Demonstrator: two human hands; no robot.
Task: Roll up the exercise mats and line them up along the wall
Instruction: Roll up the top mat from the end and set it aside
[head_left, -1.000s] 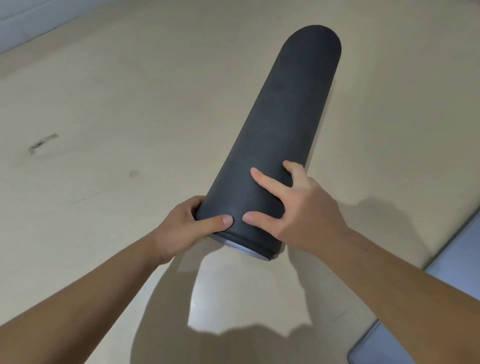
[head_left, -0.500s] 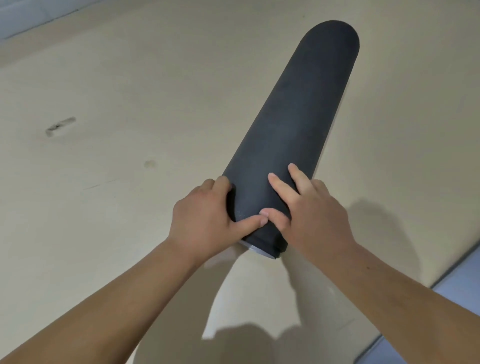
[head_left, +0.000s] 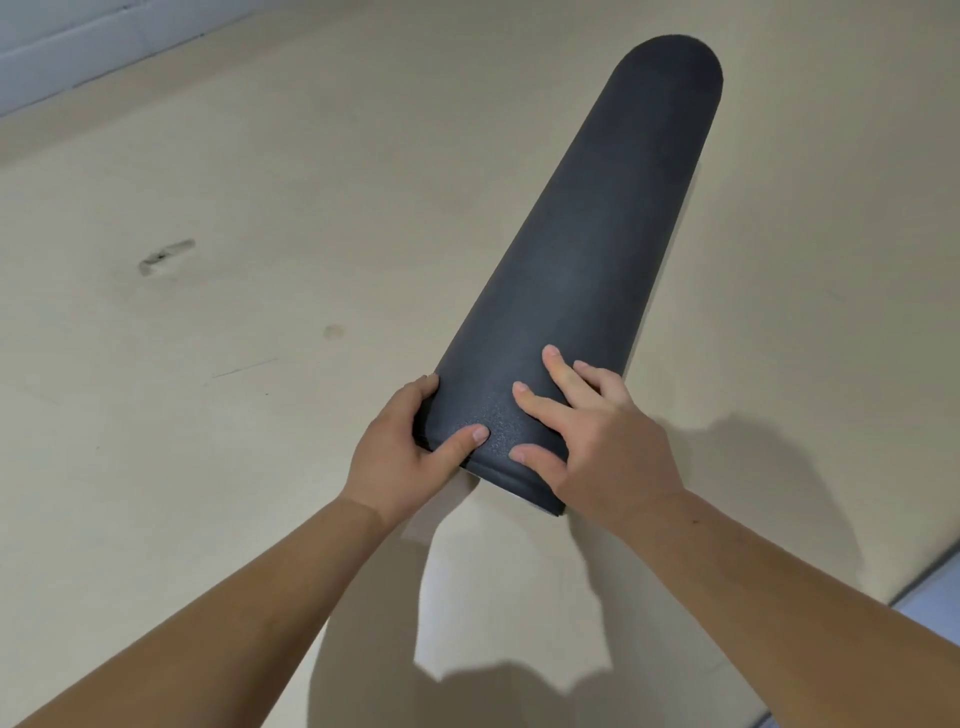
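Note:
A dark grey exercise mat (head_left: 587, 270), rolled into a thick tube, stretches away from me over the beige floor, its far end at the upper right. My left hand (head_left: 405, 457) wraps the near end from the left, thumb on top. On the right side of that same end my right hand (head_left: 587, 436) presses down with its fingers spread over the roll. The near end face of the roll is turned away and mostly hidden.
The beige floor (head_left: 260, 364) has a scuff mark (head_left: 166, 257) at the left. A pale wall base (head_left: 78, 47) runs along the top left. The corner of a grey-blue mat (head_left: 930, 597) shows at the lower right edge.
The roll's near end has dropped lower and its far end has swung a little to the right. My left hand has gone from cupping the end underneath to gripping its side.

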